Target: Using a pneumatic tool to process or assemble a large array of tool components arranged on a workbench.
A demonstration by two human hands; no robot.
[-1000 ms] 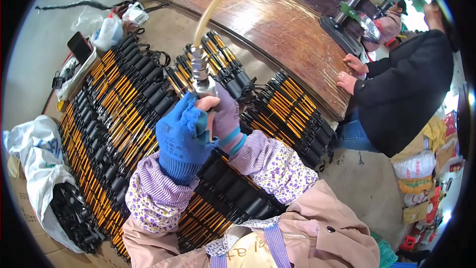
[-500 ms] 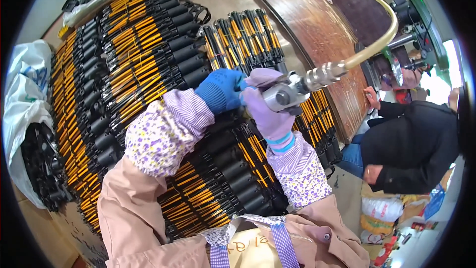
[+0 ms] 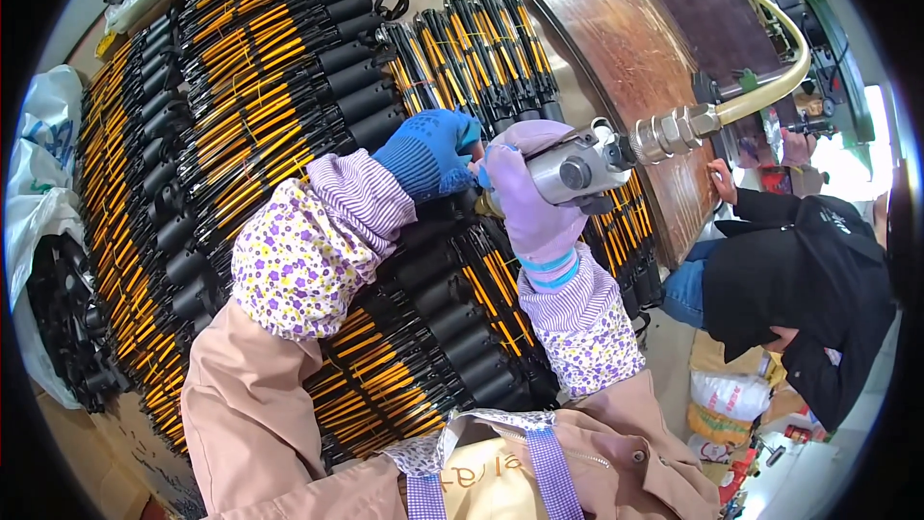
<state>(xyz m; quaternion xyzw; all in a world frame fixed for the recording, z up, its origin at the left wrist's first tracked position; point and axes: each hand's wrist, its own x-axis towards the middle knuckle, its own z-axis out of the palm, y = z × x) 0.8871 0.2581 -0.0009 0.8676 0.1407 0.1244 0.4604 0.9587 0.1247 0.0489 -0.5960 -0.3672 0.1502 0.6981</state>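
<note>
My right hand (image 3: 527, 188), in a lilac glove, is closed around a silver air-driven power tool (image 3: 576, 171). A metal coupling (image 3: 674, 133) joins the tool to a pale air hose (image 3: 794, 72). My left hand (image 3: 423, 156), in a blue glove, has its fingers bent together just left of the tool's front end. What sits between those fingers is hidden. Below both hands lie black cylindrical parts (image 3: 452, 313) with bundled orange and black rods (image 3: 380, 356).
More rod bundles (image 3: 245, 140) lie in long rows to the left, with a separate group (image 3: 472, 53) beyond my hands. A white plastic bag (image 3: 43, 164) and black parts (image 3: 72, 318) are at far left. A wooden board (image 3: 597, 29) curves along the right, where a person in black (image 3: 799, 270) stands.
The tool and coupling appear shifted right, and more of the tool's body shows. My left hand stays beside its front end. The person at right has bent and lowered an arm.
</note>
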